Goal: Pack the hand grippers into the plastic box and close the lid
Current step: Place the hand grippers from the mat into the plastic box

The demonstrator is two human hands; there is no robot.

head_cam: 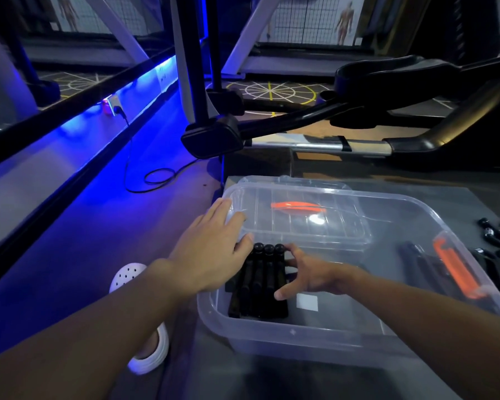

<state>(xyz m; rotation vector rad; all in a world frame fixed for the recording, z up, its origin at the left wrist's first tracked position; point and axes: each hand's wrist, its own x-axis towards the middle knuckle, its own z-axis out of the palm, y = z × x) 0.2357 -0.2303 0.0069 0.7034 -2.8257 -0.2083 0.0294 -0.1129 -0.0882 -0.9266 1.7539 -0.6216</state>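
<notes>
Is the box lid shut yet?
Off. The lid lies askew over the plastic box's far left corner, the left hand touching it; the opening is uncovered and the right hand holds the hand grippers inside.

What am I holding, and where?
The right hand grips the black hand grippers by their right side; the left hand rests open at the lid's corner.
</notes>
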